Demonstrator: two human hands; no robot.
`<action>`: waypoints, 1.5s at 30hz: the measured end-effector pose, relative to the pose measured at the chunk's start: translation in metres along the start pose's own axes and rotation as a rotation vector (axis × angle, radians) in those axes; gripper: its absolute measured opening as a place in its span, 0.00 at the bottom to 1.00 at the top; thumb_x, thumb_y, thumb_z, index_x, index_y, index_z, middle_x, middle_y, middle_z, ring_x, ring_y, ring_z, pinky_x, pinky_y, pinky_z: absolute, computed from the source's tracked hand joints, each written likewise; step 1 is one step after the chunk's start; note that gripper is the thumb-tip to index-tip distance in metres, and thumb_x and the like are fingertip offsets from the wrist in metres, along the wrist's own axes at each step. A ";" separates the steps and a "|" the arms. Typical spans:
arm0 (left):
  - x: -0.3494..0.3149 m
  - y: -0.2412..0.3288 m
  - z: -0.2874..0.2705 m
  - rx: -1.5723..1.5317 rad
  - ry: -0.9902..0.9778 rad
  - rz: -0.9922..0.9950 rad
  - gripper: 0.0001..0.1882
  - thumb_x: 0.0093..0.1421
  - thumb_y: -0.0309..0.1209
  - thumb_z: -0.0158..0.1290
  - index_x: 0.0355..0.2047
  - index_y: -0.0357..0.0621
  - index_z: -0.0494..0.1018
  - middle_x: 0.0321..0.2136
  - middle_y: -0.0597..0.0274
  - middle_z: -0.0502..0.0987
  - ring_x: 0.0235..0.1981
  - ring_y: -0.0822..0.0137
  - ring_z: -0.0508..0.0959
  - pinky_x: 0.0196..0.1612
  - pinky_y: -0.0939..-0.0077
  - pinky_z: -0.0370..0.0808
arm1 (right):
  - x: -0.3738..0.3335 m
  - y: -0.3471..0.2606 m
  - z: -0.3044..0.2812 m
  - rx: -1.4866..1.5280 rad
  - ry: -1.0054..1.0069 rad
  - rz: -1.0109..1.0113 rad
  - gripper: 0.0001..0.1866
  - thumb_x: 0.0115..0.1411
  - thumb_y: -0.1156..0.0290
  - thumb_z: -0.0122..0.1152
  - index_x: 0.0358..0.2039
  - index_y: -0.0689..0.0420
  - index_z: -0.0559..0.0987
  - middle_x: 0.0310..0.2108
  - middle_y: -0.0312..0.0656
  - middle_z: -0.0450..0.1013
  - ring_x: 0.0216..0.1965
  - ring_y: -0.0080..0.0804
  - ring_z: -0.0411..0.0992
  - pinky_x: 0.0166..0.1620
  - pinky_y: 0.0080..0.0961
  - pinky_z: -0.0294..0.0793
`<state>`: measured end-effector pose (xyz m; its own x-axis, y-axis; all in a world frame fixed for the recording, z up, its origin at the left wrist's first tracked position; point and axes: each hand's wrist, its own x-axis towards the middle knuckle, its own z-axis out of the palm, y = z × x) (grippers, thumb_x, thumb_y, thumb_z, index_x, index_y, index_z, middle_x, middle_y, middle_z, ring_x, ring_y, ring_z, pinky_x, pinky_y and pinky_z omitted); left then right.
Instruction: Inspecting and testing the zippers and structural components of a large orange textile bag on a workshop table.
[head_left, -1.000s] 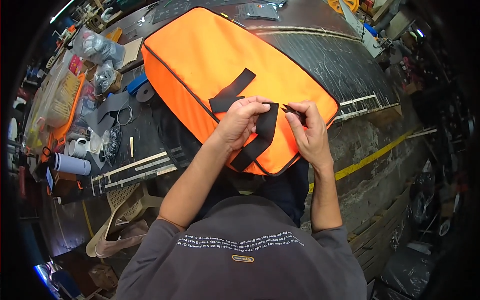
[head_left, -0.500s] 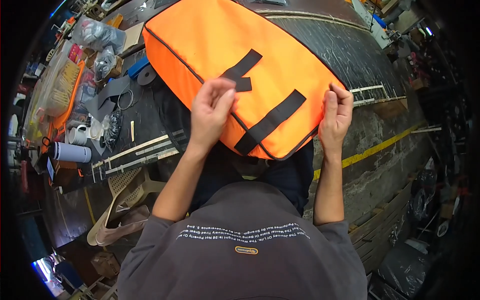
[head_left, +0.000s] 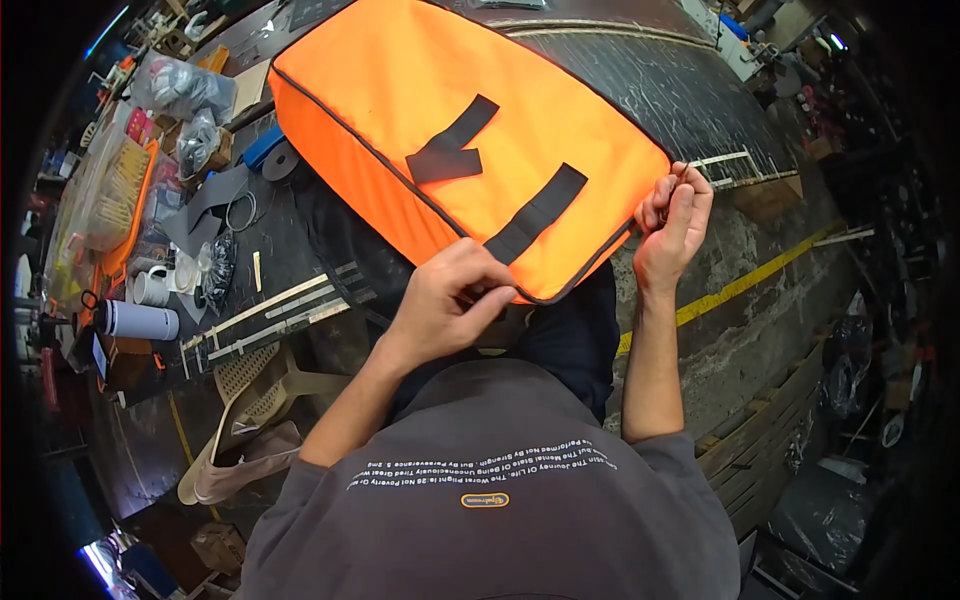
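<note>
A bright orange fabric bag (head_left: 590,130) with black piped edges lies tilted over the table's edge and my lap. Two black straps cross its top: a folded one (head_left: 465,130) and a straight one (head_left: 545,212) closer to me. My left hand (head_left: 455,300) pinches the bag's near corner by the piping, thumb and forefinger meeting there. Beside the bag's right corner, my right hand (head_left: 675,225) is closed, with a thin dark tip poking out above the fingers. What that tip belongs to is hidden in the hand.
Left on the dark worktable (head_left: 310,225) stand a white tumbler (head_left: 142,321), a mug (head_left: 151,287), a clear plastic box (head_left: 118,185), plastic bags of small parts (head_left: 185,85) and a black roll (head_left: 281,162). A beige plastic chair (head_left: 245,400) stands below. A yellow line (head_left: 745,290) marks the floor at right.
My left hand has come down from beside the folded strap to the bag's near corner and pinches there. The right hand has closed more, with a thin dark tip now showing. The bag shifts slightly left.
</note>
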<state>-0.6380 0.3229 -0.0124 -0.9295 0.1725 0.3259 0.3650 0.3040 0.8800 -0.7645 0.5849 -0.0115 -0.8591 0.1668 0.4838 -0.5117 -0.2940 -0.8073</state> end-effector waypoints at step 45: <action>0.058 -0.006 0.038 0.014 -0.143 0.230 0.07 0.55 0.21 0.60 0.33 0.43 0.74 0.30 0.61 0.75 0.23 0.64 0.76 0.26 0.66 0.73 | -0.078 -0.104 0.029 -1.220 -0.549 0.173 0.09 0.62 0.68 0.72 0.38 0.58 0.81 0.30 0.48 0.81 0.31 0.51 0.81 0.35 0.44 0.80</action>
<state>-0.6921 0.3667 -0.0119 -0.8054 0.3689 0.4639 0.5675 0.2541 0.7832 -0.6440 0.5755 0.0449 -0.9455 -0.2670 0.1861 -0.3253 0.7931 -0.5150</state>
